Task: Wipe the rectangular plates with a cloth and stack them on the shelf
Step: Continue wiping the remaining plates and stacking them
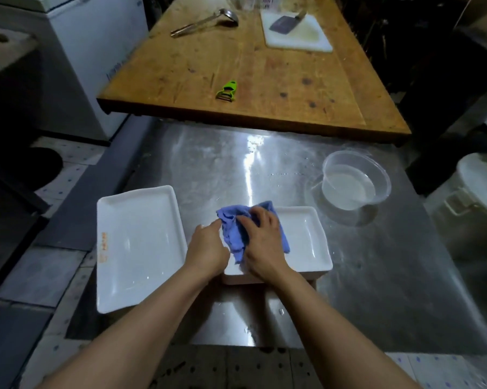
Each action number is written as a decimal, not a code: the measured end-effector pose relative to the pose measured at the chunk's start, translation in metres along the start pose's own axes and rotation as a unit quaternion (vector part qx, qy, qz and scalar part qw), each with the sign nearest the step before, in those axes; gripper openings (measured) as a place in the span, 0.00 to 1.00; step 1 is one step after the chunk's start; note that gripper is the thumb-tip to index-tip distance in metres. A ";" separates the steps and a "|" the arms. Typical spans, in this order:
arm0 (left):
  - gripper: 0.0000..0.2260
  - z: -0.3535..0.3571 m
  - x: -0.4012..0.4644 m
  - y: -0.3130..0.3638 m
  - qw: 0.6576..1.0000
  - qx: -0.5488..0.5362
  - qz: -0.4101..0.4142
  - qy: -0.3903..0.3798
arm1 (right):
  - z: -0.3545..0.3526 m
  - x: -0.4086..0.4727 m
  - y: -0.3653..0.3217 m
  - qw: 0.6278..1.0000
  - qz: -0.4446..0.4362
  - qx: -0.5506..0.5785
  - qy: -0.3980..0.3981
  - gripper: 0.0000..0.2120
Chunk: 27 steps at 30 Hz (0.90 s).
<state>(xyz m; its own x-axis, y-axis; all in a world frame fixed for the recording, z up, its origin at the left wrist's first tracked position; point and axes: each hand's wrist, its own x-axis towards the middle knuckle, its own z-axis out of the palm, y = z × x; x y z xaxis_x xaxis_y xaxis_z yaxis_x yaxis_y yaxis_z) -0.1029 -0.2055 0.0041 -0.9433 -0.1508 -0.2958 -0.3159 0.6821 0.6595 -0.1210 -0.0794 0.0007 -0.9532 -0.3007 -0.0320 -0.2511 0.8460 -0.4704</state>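
Observation:
A small stack of white rectangular plates [307, 242] lies on the steel table in front of me. A crumpled blue cloth [234, 228] lies on the top plate. My right hand [260, 242] presses down on the cloth, fingers spread over it. My left hand [206, 248] holds the stack's left edge, thumb by the cloth; its fingers are hidden. A larger white rectangular plate [135, 248] lies to the left, hanging over the table's left edge.
A clear plastic bowl of water [354, 183] stands at the right on the steel table [377, 276]. Beyond is a wooden table [264, 80] with a green peeler [227, 90], a ladle [206, 22] and a cleaver on a white cutting board [295, 29].

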 end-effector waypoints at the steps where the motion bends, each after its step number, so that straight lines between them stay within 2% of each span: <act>1: 0.18 -0.002 0.000 0.001 1.000 0.002 0.004 -0.003 | 0.004 0.002 -0.003 1.000 -0.004 0.009 -0.002 0.36; 4: 0.13 -0.008 0.003 0.005 1.000 0.010 0.001 -0.019 | 0.008 0.004 -0.002 0.998 -0.029 0.053 -0.029 0.36; 9: 0.15 -0.014 0.002 0.007 0.998 -0.040 -0.029 -0.036 | 0.004 -0.005 0.005 0.983 -0.015 0.117 -0.143 0.25; 12: 0.20 -0.016 0.000 0.009 0.997 -0.057 -0.039 -0.041 | -0.019 -0.031 -0.006 0.986 -0.040 0.065 -0.148 0.15; 15: 0.19 -0.014 -0.003 0.011 0.999 -0.029 -0.025 -0.028 | -0.026 -0.044 0.000 0.986 -0.087 0.056 -0.128 0.14; 17: 0.19 -0.012 -0.004 0.013 1.000 0.002 -0.015 -0.010 | -0.024 -0.050 0.003 0.989 -0.088 0.051 -0.112 0.12; 21: 0.24 -0.007 -0.003 0.014 0.999 0.041 -0.033 0.001 | -0.035 -0.070 0.030 0.999 -0.017 0.035 -0.018 0.24; 24: 0.25 -0.006 -0.002 0.013 0.998 0.051 -0.029 -0.002 | -0.046 -0.077 0.055 0.999 0.042 -0.014 0.019 0.11; 27: 0.25 -0.005 0.001 0.011 0.998 0.056 -0.022 -0.005 | -0.047 -0.062 0.067 0.996 0.055 -0.054 0.045 0.07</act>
<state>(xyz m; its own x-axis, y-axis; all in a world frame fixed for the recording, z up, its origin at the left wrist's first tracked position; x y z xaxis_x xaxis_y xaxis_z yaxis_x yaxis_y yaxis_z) -0.1077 -0.2018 0.0147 -0.9271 -0.1759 -0.3309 -0.3437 0.7510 0.5638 -0.0865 0.0171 0.0126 -0.9858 -0.1678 0.0035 -0.1572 0.9156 -0.3700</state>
